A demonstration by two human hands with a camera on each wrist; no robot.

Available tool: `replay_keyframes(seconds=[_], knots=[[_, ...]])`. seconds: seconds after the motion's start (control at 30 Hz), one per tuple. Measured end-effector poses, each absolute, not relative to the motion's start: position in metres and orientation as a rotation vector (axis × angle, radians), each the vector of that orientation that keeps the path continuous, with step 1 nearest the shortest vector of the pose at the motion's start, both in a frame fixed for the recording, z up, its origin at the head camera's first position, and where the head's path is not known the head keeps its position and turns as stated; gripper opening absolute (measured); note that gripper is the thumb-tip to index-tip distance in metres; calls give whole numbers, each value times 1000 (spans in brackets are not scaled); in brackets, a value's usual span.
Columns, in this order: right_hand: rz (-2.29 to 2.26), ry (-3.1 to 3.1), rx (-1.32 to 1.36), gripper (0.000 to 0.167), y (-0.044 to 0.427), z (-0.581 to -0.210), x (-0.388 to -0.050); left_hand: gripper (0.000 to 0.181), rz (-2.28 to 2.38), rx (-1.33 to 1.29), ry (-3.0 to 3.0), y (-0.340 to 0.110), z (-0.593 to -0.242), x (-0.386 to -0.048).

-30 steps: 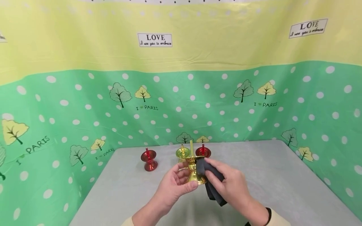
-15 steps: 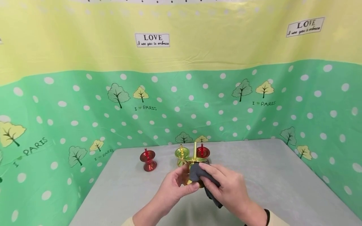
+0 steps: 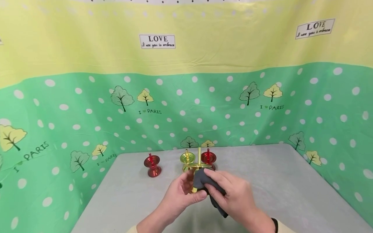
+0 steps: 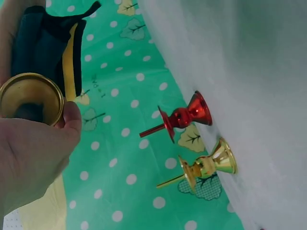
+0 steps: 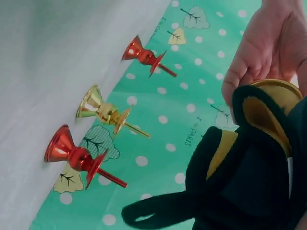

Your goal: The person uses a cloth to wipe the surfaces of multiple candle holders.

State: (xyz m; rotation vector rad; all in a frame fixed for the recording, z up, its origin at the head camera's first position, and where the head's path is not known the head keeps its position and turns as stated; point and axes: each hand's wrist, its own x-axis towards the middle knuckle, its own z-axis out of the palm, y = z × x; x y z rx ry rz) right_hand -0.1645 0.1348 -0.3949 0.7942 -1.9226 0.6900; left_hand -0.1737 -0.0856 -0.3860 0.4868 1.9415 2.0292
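Note:
My left hand (image 3: 180, 194) grips a shiny gold candlestick (image 3: 199, 158) above the table, its rod pointing up. A dark grey cloth (image 3: 207, 182) wraps over the candlestick's middle and hides most of its stem and base. My right hand (image 3: 236, 195) pinches this cloth between thumb and fingers and presses it to the metal. Seen from the left wrist, the hollow underside of the gold candlestick (image 4: 31, 77) faces the camera. In the right wrist view, the cloth (image 5: 240, 177) has a yellow inner side and a hanging loop.
Farther back on the grey table (image 3: 276, 181) stand a red candlestick (image 3: 153, 166) at left, a gold one (image 3: 187, 158) behind my hands, and another red one (image 3: 209, 157) beside it. A green and yellow patterned curtain (image 3: 163, 129) encloses the table's back and sides.
The cloth has moved left from the candlestick's right side across its front, with my right hand. My left hand keeps its grip on the candlestick. The standing candlesticks stay put.

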Motion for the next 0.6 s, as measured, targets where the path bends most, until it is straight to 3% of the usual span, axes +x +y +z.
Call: replay_keyframes(seconds=[0.13, 0.27, 0.43, 0.6], knots=[[740, -1952, 744, 34, 137, -398, -167, 74, 2086, 451, 1877, -85, -385, -173], [777, -1993, 668, 50, 140, -401, -171, 81, 2157, 397, 1852, -84, -384, -174], [729, -1951, 724, 34, 137, -396, -168, 72, 2130, 388, 1930, -84, -387, -175], [798, -2004, 709, 37, 139, -396, -170, 72, 2127, 434, 1878, -89, -386, -174]])
